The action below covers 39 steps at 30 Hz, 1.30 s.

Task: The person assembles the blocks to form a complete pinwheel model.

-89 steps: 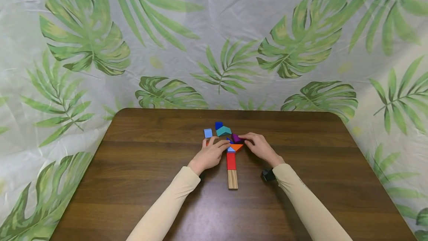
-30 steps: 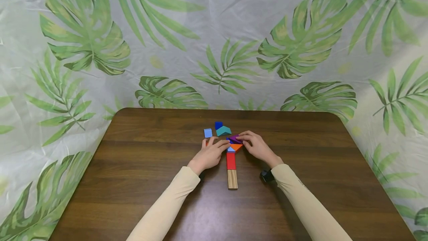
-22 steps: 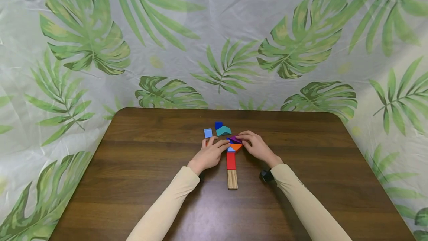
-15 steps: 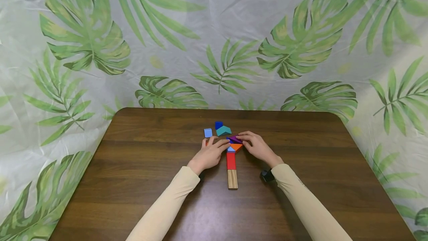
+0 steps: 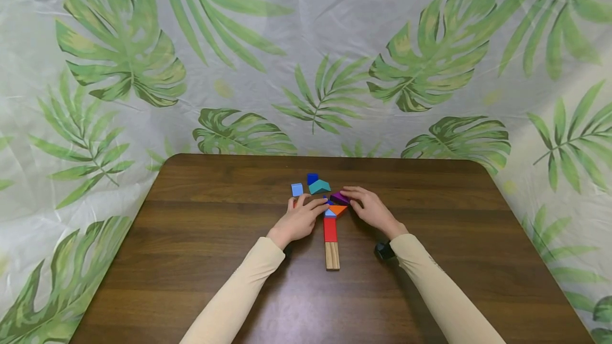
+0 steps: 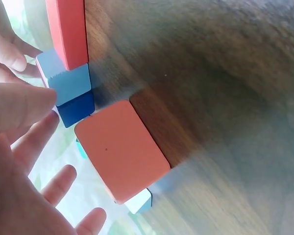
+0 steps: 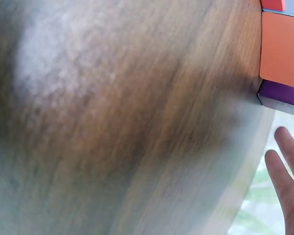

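In the head view, my left hand point(image 5: 297, 223) rests with its fingertips on a dark blue block point(image 5: 325, 199) and a light blue triangular block point(image 5: 330, 213). Its thumb and index finger press side by side there in the left wrist view, the other fingers spread. Under that hand a red-orange block point(image 6: 122, 152) is mostly hidden from above. My right hand point(image 5: 374, 211) pinches a purple triangular block point(image 5: 340, 198) between thumb and index finger, just behind an orange triangular block point(image 5: 338, 210). A red rectangular block point(image 5: 330, 230) and a striped wooden block point(image 5: 332, 256) run in line toward me.
Farther back on the brown table point(image 5: 229, 195) lie a light blue block point(image 5: 297, 189), a teal wedge-like block point(image 5: 319, 187) and a dark blue block point(image 5: 313, 179). A leaf-patterned cloth point(image 5: 306, 68) hangs behind the table's back edge.
The purple block came in against the dark blue block, then shifted slightly right and turned, with the right hand drawing back a little. The left hand has stayed almost still.
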Motion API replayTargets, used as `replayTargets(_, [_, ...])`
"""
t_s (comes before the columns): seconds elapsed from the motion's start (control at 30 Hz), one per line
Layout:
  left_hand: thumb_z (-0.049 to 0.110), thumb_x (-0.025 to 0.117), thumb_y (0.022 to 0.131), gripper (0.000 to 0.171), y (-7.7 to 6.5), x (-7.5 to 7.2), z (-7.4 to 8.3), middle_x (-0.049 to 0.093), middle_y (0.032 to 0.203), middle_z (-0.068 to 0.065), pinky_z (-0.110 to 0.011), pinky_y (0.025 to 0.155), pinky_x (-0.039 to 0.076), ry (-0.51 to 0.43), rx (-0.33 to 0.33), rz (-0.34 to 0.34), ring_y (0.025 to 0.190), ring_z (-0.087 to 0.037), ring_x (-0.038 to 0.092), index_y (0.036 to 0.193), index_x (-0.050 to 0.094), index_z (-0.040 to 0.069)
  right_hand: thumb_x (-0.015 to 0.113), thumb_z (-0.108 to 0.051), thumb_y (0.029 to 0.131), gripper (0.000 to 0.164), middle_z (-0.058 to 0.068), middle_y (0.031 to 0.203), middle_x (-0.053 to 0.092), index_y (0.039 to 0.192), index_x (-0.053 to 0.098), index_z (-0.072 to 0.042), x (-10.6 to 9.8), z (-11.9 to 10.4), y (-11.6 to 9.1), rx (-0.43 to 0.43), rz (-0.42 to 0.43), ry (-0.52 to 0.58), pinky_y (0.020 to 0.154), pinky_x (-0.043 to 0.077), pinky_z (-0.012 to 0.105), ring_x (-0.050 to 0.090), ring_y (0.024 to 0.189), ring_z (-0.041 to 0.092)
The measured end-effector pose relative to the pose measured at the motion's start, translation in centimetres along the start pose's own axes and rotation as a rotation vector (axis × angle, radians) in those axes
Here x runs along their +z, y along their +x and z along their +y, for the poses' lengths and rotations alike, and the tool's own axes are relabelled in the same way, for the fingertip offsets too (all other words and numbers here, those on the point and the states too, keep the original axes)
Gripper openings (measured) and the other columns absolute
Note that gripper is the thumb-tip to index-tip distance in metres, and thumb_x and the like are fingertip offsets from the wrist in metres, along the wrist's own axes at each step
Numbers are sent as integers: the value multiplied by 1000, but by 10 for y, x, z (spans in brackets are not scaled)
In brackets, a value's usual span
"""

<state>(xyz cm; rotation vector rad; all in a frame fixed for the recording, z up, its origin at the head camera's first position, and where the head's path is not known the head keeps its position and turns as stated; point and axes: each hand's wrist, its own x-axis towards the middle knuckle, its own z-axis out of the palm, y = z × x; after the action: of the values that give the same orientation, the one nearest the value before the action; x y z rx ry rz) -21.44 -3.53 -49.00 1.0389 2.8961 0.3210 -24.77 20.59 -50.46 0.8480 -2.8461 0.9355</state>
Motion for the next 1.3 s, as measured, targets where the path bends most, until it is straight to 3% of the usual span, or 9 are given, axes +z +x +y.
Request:
replayTargets(0.17, [10, 52, 98, 46, 2, 1, -2, 36, 150, 2, -50, 95, 25, 0, -16, -2, 130, -33, 29, 143, 47, 17, 54, 0, 94, 37, 14, 139, 50, 130, 60, -5, 1, 0, -1, -25, -24, -40, 101, 35, 52, 46, 125, 36])
replayTargets(0.53, [9, 49, 98, 43, 4, 6, -9, 39, 148, 1, -50, 92, 26, -26, 18, 48, 127, -32, 31, 140, 50, 14, 52, -1, 95, 36, 14, 137, 50, 130, 60, -6, 0, 3, -4, 43, -22, -33, 100, 37, 50, 46, 125, 34])
replayTargets(0.9, [10, 51, 98, 44, 7, 1, -3, 38, 148, -1, -50, 95, 26, 6, -27, -8, 129, -32, 30, 141, 50, 17, 52, -2, 95, 37, 14, 136, 50, 131, 60, -6, 0, 4, -7, 59, -10, -37, 99, 39, 49, 48, 123, 33])
replayTargets(1.3, [9, 49, 99, 43, 7, -2, -2, 38, 147, -3, -50, 94, 26, -24, -49, -19, 129, -32, 29, 142, 49, 17, 53, -2, 95, 39, 13, 137, 49, 133, 58, -8, 2, 5, -8, 74, -10, -34, 99, 38, 50, 48, 124, 33])
